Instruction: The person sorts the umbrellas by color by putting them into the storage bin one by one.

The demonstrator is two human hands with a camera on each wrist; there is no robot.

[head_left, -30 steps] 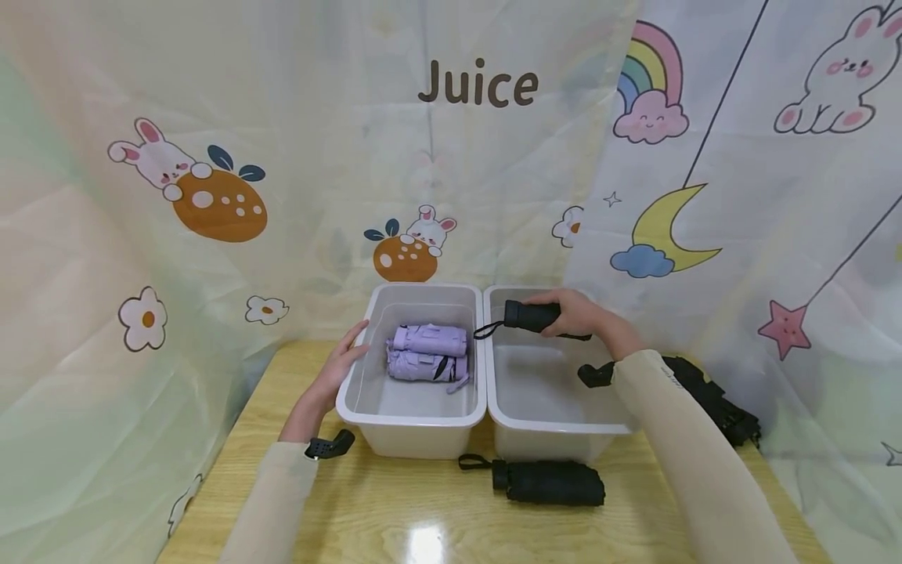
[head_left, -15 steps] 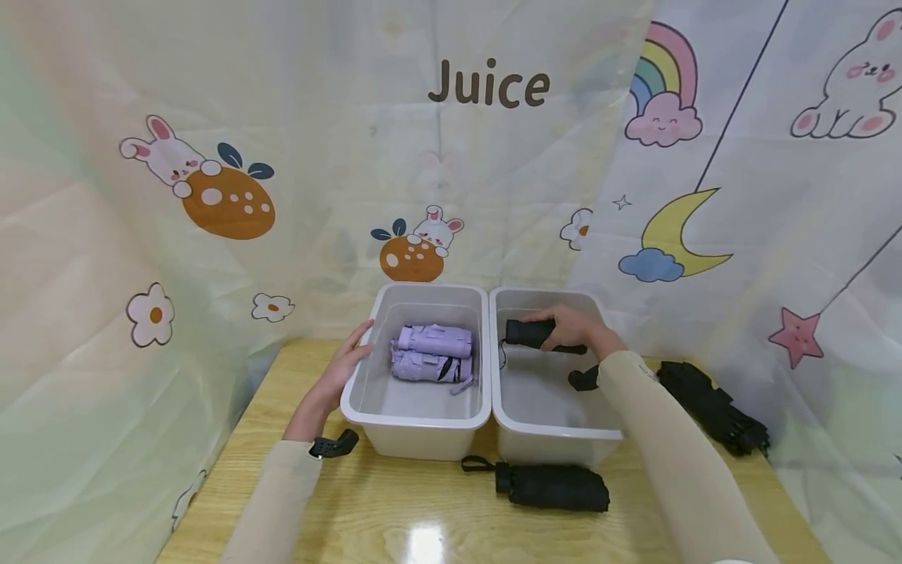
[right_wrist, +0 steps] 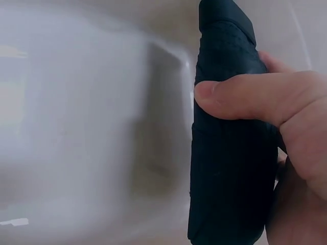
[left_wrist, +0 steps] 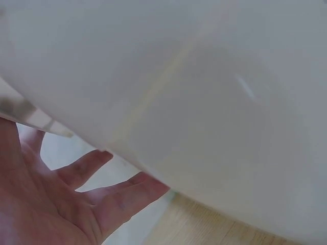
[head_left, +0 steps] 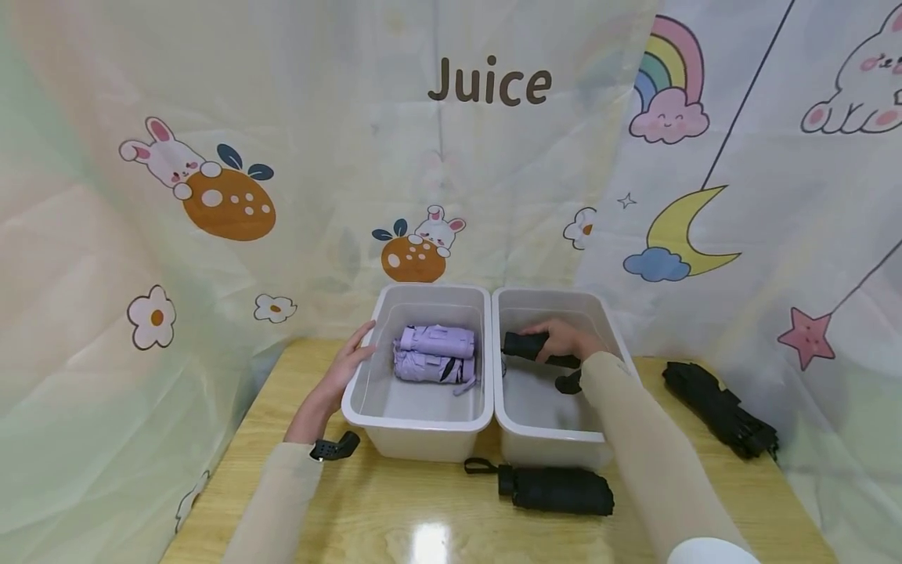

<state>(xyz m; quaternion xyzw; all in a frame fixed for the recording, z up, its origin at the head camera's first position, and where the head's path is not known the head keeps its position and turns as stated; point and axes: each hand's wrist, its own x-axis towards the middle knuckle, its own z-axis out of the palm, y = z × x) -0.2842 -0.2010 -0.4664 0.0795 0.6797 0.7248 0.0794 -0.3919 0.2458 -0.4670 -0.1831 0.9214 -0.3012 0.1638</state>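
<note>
Right hand (head_left: 564, 339) grips a black umbrella (head_left: 523, 345) in the right bin (head_left: 557, 432)

The right hand's thumb and fingers are wrapped round the folded umbrella, which lies crosswise in the far part of the bin, below the rim; whether it touches the floor is hard to tell from these angles. The left hand (head_left: 341, 372) has its fingers spread and loosely extended, touching the left bin (head_left: 423, 441) at its outer left edge, grasping nothing. Inside that bin, two purple umbrellas (head_left: 437, 341) lie side by side. On the table (head_left: 366, 509), a second black umbrella (head_left: 564, 491) rests before the right bin, and a third black umbrella (head_left: 720, 409) lies off to the right.
</note>
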